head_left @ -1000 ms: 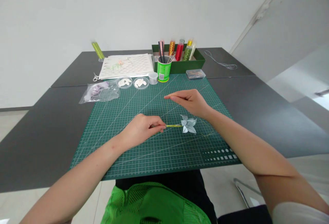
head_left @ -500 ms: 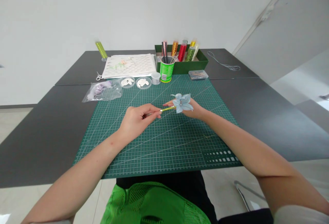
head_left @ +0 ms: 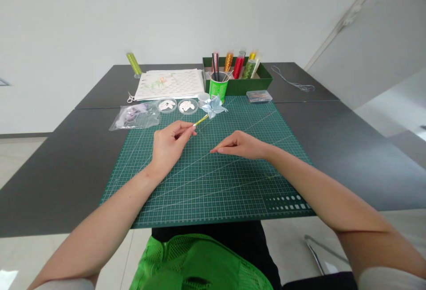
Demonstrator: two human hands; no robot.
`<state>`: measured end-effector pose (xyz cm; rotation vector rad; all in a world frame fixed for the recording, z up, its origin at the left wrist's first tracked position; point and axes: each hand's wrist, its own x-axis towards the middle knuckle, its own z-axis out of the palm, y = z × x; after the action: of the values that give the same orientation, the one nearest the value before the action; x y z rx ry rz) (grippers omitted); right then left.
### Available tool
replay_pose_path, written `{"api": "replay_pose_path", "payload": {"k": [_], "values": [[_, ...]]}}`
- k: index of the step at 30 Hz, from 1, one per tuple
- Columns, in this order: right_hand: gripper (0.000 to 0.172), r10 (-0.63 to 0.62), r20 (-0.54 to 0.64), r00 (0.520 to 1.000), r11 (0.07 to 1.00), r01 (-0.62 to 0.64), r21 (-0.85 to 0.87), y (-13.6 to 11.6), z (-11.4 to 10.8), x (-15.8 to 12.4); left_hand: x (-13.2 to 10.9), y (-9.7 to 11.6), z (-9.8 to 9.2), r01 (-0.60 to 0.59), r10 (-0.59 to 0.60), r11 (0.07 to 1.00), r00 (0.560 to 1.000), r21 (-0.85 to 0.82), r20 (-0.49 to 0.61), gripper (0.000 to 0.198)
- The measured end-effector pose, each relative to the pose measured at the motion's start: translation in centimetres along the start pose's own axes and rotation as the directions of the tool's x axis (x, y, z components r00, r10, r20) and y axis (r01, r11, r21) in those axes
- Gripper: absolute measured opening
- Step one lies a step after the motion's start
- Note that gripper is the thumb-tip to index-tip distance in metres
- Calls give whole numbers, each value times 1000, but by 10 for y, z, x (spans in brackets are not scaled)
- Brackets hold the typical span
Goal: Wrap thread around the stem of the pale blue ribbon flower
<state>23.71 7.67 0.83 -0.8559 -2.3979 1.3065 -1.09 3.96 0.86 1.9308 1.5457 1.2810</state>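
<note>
My left hand (head_left: 171, 143) pinches the thin stem of a small pale blue flower (head_left: 214, 105), with a yellow-green wrapped part just below the petals. The flower is raised and points away from me, toward the green cup (head_left: 218, 89). My right hand (head_left: 241, 145) rests on the green cutting mat (head_left: 206, 179) to the right of the left hand, fingers pressed together and pointing left. A fine thread seems to run from those fingers, but it is too thin to be sure.
At the mat's far edge stand two small dishes of white petals (head_left: 177, 105), a clear plastic bag (head_left: 133, 116), scissors (head_left: 130, 99), a patterned sheet (head_left: 171, 84), a green box of thread tubes (head_left: 239, 75) and a small clear case (head_left: 258, 96). A cord (head_left: 294, 81) lies far right.
The left hand has lifted the flower off the mat and swung it up and away toward the cup. The right hand let go of the flower head and dropped onto the mat.
</note>
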Motion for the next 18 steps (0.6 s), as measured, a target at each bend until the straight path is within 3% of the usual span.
{"api": "replay_pose_path", "payload": {"k": [8,13,18], "values": [[32,-73,183,980,997,79,-25,-19,10,-6,1,1,0,56,-57,997,998,-46,-17,21],[33,-154,170,973,987,142,79,-36,8,-15,2,-4,1,34,-34,999,999,-1,37,21],[32,-216,57,975,970,208,129,-52,-5,-29,0,-6,5,2,-7,1000,978,27,207,21]]}}
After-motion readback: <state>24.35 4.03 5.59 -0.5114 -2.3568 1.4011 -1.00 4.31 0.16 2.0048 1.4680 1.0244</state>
